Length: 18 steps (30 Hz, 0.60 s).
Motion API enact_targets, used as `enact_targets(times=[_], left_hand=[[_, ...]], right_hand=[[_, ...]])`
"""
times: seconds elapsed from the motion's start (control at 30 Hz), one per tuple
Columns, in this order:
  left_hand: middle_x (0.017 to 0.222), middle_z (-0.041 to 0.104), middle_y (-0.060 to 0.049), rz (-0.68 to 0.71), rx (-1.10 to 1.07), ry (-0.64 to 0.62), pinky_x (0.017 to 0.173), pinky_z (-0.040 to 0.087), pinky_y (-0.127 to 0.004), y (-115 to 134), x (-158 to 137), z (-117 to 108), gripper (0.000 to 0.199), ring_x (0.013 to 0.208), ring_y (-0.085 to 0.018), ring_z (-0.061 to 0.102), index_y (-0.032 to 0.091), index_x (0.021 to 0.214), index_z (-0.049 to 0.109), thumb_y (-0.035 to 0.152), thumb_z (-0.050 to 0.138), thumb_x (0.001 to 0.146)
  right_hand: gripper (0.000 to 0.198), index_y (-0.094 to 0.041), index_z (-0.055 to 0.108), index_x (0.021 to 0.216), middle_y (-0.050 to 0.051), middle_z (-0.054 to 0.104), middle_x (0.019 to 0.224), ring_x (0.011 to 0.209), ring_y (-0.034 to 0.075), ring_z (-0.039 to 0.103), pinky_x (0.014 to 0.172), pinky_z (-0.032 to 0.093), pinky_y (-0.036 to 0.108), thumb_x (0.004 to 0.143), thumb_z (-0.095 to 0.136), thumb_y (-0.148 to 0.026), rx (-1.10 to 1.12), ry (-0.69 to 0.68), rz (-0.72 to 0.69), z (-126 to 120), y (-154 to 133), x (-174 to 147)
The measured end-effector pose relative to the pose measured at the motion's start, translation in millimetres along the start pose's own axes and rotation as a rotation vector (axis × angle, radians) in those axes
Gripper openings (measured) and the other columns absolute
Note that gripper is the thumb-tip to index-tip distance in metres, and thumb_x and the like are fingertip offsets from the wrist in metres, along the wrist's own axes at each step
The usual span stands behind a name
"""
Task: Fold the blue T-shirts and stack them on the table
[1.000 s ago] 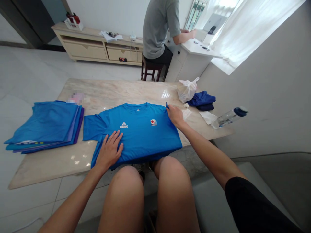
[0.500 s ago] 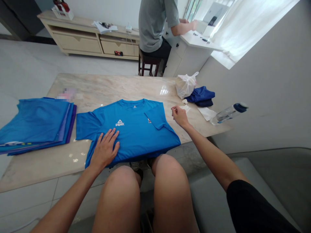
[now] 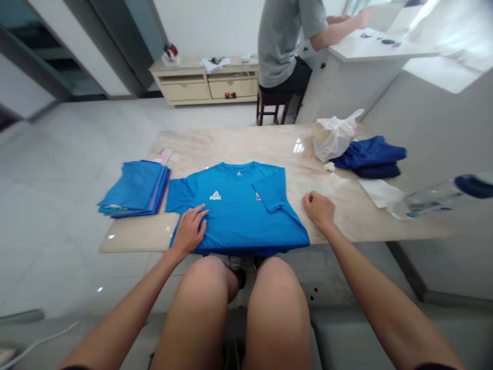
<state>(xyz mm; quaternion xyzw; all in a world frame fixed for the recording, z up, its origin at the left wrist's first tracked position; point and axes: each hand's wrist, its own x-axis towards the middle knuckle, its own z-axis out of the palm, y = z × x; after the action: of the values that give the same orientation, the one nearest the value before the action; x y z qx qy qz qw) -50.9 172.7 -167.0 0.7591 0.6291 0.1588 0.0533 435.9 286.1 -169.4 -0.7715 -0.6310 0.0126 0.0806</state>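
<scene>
A bright blue T-shirt [image 3: 239, 216] with white lettering on its chest lies face up on the marble-patterned table [image 3: 215, 141]. Its right-hand side and sleeve are folded inward, and the lower part hangs past the near edge. My left hand [image 3: 191, 227] rests flat on the shirt's lower left part with fingers spread. To the right of the shirt, apart from it, my right hand [image 3: 319, 209] sits on the tabletop in a loose fist; nothing shows in it. A stack of folded blue and purple shirts [image 3: 134, 187] lies at the table's left end.
At the right stand a white plastic bag [image 3: 334, 137], dark blue cloth [image 3: 372, 156], white paper [image 3: 381, 193] and a clear bottle [image 3: 431, 198] with a blue lid. Beyond the table, a person [image 3: 283, 43] sits on a stool by a white desk [image 3: 377, 51].
The camera view has swung left. My right hand has come down onto the table and closed into a fist. My left hand stays flat on the T-shirt, which looks unchanged.
</scene>
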Motion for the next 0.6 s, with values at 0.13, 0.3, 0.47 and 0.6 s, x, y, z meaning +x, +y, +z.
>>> enact_targets(times=[0.13, 0.3, 0.47, 0.6], left_hand=[[0.146, 0.071, -0.021, -0.278, 0.018, 0.139, 0.129, 0.045, -0.055, -20, 25, -25, 0.044, 0.144, -0.035, 0.063, 0.015, 0.143, 0.067, 0.032, 0.044, 0.109], [0.156, 0.061, -0.036, -0.684, 0.044, 0.103, 0.128, 0.043, -0.058, -61, 79, -52, 0.051, 0.154, -0.042, 0.056, 0.002, 0.146, 0.058, 0.028, 0.056, 0.103], [0.136, 0.069, -0.045, -0.899, 0.041, 0.025, 0.106, 0.055, -0.061, -84, 111, -56, 0.062, 0.134, -0.054, 0.069, 0.0, 0.133, 0.065, 0.048, 0.074, 0.093], [0.101, 0.082, -0.02, -0.87, -0.001, -0.025, 0.094, 0.058, -0.046, -90, 121, -56, 0.029, 0.112, -0.041, 0.078, 0.019, 0.097, 0.073, 0.044, 0.081, 0.084]], right_hand=[[0.039, -0.017, 0.083, 0.099, 0.018, 0.083, 0.097, 0.082, 0.029, 0.073, 0.065, 0.027, 0.035, 0.11, 0.051, -0.037, -0.006, -0.003, -0.001, 7, 5, 2], [0.04, -0.016, 0.085, 0.102, 0.02, 0.083, 0.098, 0.081, 0.031, 0.074, 0.065, 0.031, 0.036, 0.109, 0.051, -0.036, 0.001, -0.032, 0.001, 4, 2, 1], [0.038, -0.017, 0.084, 0.099, 0.018, 0.082, 0.095, 0.083, 0.03, 0.074, 0.066, 0.032, 0.034, 0.109, 0.052, -0.035, 0.002, -0.031, 0.016, -1, -3, -1], [0.037, -0.019, 0.084, 0.095, 0.017, 0.082, 0.093, 0.08, 0.028, 0.072, 0.066, 0.032, 0.034, 0.108, 0.053, -0.035, -0.005, -0.015, 0.015, 0, -2, 0]])
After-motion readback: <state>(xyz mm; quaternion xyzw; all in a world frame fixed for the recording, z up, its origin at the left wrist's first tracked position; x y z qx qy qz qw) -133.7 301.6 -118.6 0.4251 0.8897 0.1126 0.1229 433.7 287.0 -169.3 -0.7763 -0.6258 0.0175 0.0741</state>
